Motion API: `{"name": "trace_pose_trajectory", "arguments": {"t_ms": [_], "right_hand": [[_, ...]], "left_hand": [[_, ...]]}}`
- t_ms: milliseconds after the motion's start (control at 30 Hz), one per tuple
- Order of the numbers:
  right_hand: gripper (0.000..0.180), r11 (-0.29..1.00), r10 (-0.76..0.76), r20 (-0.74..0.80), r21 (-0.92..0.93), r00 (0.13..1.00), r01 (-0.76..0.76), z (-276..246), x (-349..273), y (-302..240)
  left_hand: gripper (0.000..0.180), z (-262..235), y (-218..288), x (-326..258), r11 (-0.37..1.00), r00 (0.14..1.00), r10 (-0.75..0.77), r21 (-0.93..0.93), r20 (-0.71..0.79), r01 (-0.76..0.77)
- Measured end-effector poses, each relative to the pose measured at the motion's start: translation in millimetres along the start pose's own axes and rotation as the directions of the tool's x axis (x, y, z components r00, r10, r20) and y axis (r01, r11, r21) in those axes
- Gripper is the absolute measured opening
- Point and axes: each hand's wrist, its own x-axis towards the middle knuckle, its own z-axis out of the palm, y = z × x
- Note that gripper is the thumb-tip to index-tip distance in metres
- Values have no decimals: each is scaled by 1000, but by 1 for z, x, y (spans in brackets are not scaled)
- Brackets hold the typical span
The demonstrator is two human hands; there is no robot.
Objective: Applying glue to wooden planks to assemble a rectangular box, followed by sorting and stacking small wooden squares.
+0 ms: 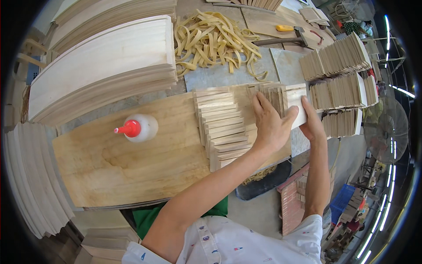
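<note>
Shirt (246,244), white and patterned, at the lower edge, nearest the camera. Board (123,163), centre left, carries a glue bottle (140,127) with a red cap. A stepped row of slats (222,127) lies at centre. Left hand (269,125) and right hand (313,125) press a packed slat bundle (285,100) between them, fingers extended and close together. The bundle sits just above both palms, long axis left-to-right; both hands touch it.
</note>
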Motion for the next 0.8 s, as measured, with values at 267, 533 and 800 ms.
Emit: {"name": "trace_pose_trajectory", "arguments": {"t_ms": [267,533,800], "right_hand": [[54,997,19,33,-80,999,-16,-5,3,6],[56,995,41,0,-92,999,-41,4,3,2],[55,995,18,-5,-95,1000,-19,5,-3,1]], "left_hand": [[108,-2,-5,1,985,993,-110,138,35,104],[109,-3,-6,5,980,994,-112,165,3,110],[108,-3,-2,0,987,996,-84,138,9,82]]}}
